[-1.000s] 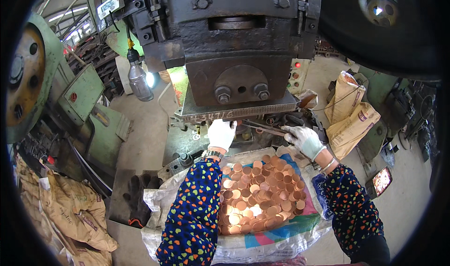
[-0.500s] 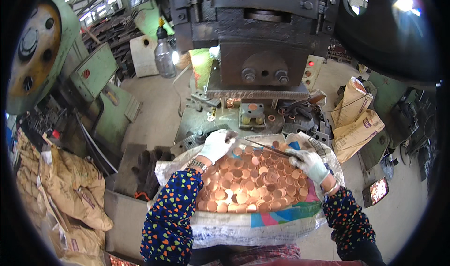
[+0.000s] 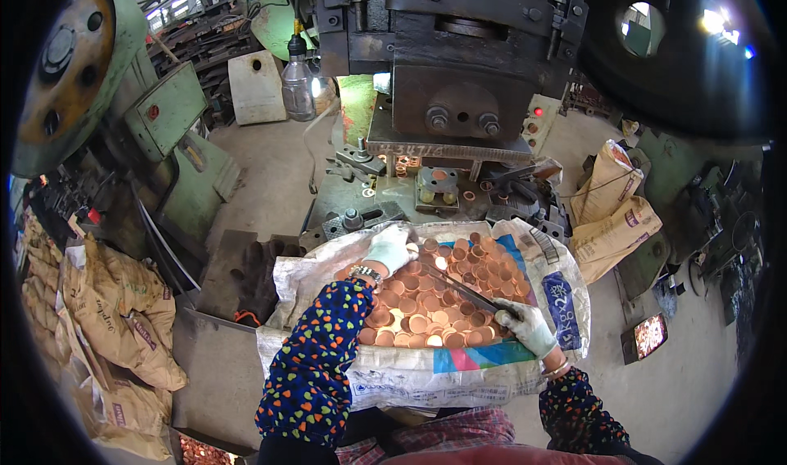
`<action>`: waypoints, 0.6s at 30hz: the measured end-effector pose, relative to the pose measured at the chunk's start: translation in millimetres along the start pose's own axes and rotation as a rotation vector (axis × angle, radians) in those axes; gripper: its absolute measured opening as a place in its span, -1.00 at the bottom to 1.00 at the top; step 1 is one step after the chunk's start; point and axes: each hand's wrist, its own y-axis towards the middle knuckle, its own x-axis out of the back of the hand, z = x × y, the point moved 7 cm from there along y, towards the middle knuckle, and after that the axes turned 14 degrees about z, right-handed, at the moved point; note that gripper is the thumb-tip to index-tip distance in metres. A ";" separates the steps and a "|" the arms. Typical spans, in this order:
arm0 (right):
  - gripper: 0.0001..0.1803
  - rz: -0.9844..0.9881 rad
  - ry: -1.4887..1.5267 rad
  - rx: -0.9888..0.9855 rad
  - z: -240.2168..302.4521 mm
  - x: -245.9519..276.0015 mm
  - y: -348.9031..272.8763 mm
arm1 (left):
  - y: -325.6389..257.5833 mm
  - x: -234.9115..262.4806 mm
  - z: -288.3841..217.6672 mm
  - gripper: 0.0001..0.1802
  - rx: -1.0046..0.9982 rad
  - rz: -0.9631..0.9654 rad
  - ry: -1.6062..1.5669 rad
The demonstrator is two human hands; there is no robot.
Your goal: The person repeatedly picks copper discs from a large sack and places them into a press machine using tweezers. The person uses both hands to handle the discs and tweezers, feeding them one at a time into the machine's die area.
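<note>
Gripping the long dark tongs (image 3: 464, 289) near their rear end, my gloved right hand (image 3: 525, 324) is clenched around them. Their tips reach toward my left hand (image 3: 388, 249), which rests on the far-left part of the heap of copper discs (image 3: 426, 313); whether its fingers pinch one I cannot tell. The discs fill the open white sack (image 3: 410, 375) on my lap, just below the press bed (image 3: 410, 190). I'd judge the clean way is to lift a single disc flat, keep the tongs level, and keep fingers short of the die (image 3: 437, 185).
</note>
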 end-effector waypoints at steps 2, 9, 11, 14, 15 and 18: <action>-0.62 -0.003 0.002 0.006 1.2 0.6 0.3 | -2.5 -5.3 -0.6 -0.66 0.013 0.157 -0.080; -0.61 -0.007 0.042 -0.008 2.6 -1.5 -0.9 | -35.3 0.4 -18.2 -0.62 -0.089 0.287 -0.072; -0.61 -0.046 0.029 0.046 3.1 -0.6 -0.3 | -45.4 -1.5 -16.3 -0.58 -0.111 0.391 -0.219; -0.61 -0.079 0.011 0.094 0.6 -0.1 0.1 | -54.6 14.9 -6.5 -0.65 -0.167 0.275 -0.282; -0.60 -0.079 0.026 0.097 -1.0 -0.3 0.2 | -56.0 21.1 -1.4 -0.67 -0.164 0.209 -0.289; -0.59 -0.069 -0.050 0.007 -6.6 1.7 -0.5 | -61.1 39.4 11.0 -0.73 -0.154 -0.032 -0.312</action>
